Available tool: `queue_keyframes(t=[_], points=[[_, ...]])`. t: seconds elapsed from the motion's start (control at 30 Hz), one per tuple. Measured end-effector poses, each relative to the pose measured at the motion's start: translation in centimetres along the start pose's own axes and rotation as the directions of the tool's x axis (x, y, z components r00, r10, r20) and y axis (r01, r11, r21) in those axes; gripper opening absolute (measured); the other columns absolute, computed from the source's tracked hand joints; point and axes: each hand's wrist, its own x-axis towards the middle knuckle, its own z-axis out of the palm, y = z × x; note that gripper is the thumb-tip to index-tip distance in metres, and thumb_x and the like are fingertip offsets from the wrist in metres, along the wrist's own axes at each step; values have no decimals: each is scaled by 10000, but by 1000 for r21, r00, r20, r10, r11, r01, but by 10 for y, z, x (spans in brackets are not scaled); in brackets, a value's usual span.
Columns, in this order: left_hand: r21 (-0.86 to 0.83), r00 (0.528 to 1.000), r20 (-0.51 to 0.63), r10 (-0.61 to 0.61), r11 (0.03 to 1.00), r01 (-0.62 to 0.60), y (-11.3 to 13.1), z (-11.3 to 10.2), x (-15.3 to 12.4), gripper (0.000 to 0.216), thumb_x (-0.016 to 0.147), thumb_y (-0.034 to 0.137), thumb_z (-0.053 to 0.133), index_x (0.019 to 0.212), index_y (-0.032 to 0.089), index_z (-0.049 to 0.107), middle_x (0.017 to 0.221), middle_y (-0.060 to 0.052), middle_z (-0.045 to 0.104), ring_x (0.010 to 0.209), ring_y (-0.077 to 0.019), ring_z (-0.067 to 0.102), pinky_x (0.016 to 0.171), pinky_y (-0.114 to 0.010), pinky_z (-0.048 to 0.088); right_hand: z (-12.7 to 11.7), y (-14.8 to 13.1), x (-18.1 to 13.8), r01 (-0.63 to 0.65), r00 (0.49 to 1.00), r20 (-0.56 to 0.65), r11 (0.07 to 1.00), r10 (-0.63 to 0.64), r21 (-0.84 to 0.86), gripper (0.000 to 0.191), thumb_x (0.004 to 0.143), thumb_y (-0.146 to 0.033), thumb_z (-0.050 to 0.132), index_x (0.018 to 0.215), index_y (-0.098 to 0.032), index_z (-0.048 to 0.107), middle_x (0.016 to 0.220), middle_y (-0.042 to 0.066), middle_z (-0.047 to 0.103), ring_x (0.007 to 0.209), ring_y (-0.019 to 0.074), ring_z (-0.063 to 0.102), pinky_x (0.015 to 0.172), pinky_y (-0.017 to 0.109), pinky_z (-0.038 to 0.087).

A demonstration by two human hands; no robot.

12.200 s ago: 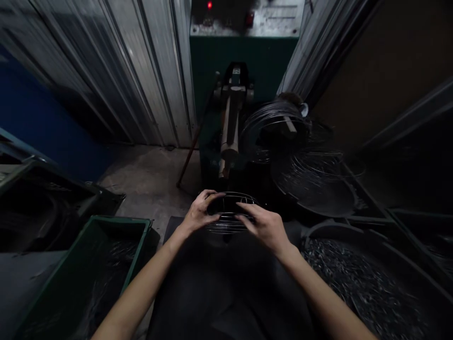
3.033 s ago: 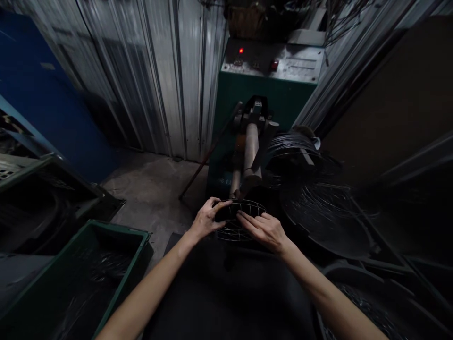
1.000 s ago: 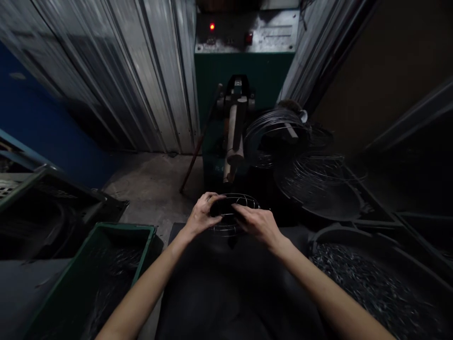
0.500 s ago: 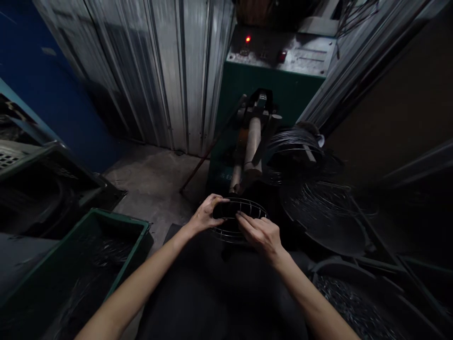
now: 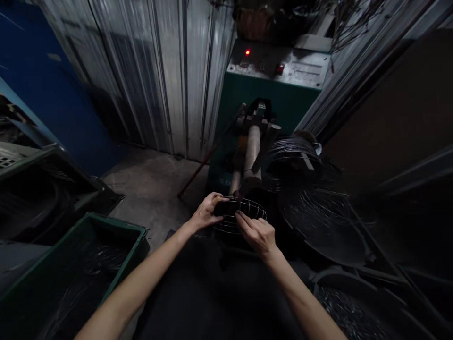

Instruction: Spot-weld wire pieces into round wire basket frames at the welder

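Observation:
A round wire basket frame point(image 5: 253, 208) of thin metal rings and cross wires is held between my two hands, just in front of the spot welder's arms point(image 5: 252, 146). My left hand point(image 5: 206, 211) grips the left side of its rim, thumb and fingers closed round the wire. On the near right side, my right hand point(image 5: 256, 231) pinches the wire with its fingertips; a small piece there cannot be made out. The frame's far edge lies close to the lower end of the welder's arms. Whether they touch, I cannot tell.
The green welding machine point(image 5: 269, 99) shows a lit red lamp. Coiled wire rings point(image 5: 293, 146) hang at its right, above a dark tub point(image 5: 325, 231). Short metal pieces point(image 5: 347, 311) fill a bin at lower right. At left stands a green crate point(image 5: 141, 236) with wire parts.
The wire basket frame has tilted and moved slightly up toward the welder's arms, with both hands still on it. The view has shifted a little, so the machine appears lower.

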Motion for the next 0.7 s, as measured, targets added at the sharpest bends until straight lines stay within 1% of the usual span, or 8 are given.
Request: queue_keyframes(t=[0.13, 0.37, 0.47, 0.53, 0.6, 0.63, 0.7], points=[[34, 1000, 7, -22, 999, 21, 2, 0, -1, 552, 686, 144, 705, 1200, 218, 521, 1165, -90, 494, 1124, -241, 518, 960, -415, 464, 3, -1, -1, -5, 1000, 20, 1000, 5, -4, 293, 848, -48, 531, 1068, -184, 669, 1098, 37, 700, 575, 69, 566, 573, 264, 364], [50, 999, 5, -45, 998, 45, -3, 0, 2, 566, 681, 134, 711, 1205, 223, 518, 1182, -91, 487, 1110, -242, 526, 944, -413, 474, 6, 4, 4, 17, 1000, -23, 1000, -17, -22, 273, 839, -36, 535, 1006, -186, 691, 1064, 26, 712, 551, 69, 537, 574, 258, 364], [32, 1000, 4, -14, 999, 14, -4, -1, 1, 548, 710, 164, 705, 1215, 246, 510, 1173, -82, 494, 1107, -237, 526, 948, -416, 475, 11, 2, 5, -2, 998, -69, 999, 0, -34, 233, 846, -67, 555, 981, -189, 700, 1056, 23, 713, 535, 64, 530, 575, 254, 370], [15, 1000, 2, 19, 1000, -19, -4, -3, -3, 540, 747, 196, 685, 1245, 265, 490, 1205, -84, 488, 1140, -240, 506, 982, -430, 452, 12, -1, 5, -15, 996, -85, 999, 12, -34, 215, 852, -90, 565, 979, -198, 701, 1061, 19, 710, 515, 57, 526, 565, 255, 372], [-3, 1000, -13, 18, 1000, -18, -6, -4, -10, 634, 752, 238, 692, 1321, 275, 413, 1282, -96, 445, 1206, -255, 460, 1027, -450, 412, 3, -4, 2, -54, 996, -65, 999, 54, -1, 235, 859, -102, 565, 1032, -204, 687, 1084, 23, 701, 525, 53, 551, 558, 251, 379], [-13, 1000, -23, -3, 1000, 2, -8, -4, -14, 710, 744, 256, 703, 1362, 274, 356, 1311, -104, 422, 1228, -262, 443, 1038, -457, 398, -8, -5, 0, -97, 994, -46, 995, 98, 36, 262, 861, -107, 567, 1081, -206, 668, 1098, 28, 696, 555, 55, 579, 563, 245, 388], [-35, 997, -47, -59, 998, 58, -15, -4, -21, 819, 731, 273, 711, 1412, 263, 256, 1297, -112, 427, 1202, -254, 465, 1022, -452, 408, -41, -7, -7, -217, 974, -34, 967, 223, 134, 355, 850, -116, 593, 1192, -209, 609, 1098, 40, 698, 661, 73, 638, 592, 228, 415]])
